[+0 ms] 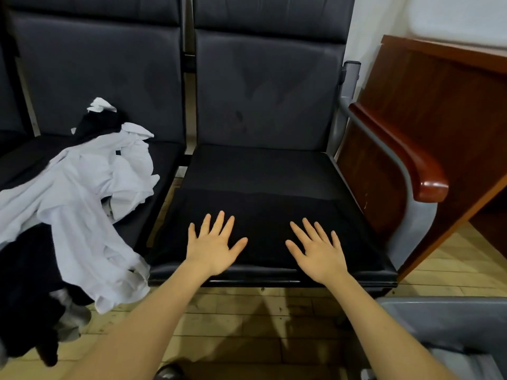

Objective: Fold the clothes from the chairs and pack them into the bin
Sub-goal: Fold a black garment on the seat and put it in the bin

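A black garment lies flat on the front of the right chair seat. My left hand rests on it with fingers spread and straight. My right hand lies flat on it too, a little to the right. A heap of white clothes mixed with black clothes covers the left chair and hangs over its front edge. The grey bin shows at the bottom right corner, beside the right chair.
A wooden armrest on a grey metal frame bounds the right chair. A brown wooden desk stands right of it. The chair backs rise behind the seats. Pale wood floor runs below the seats.
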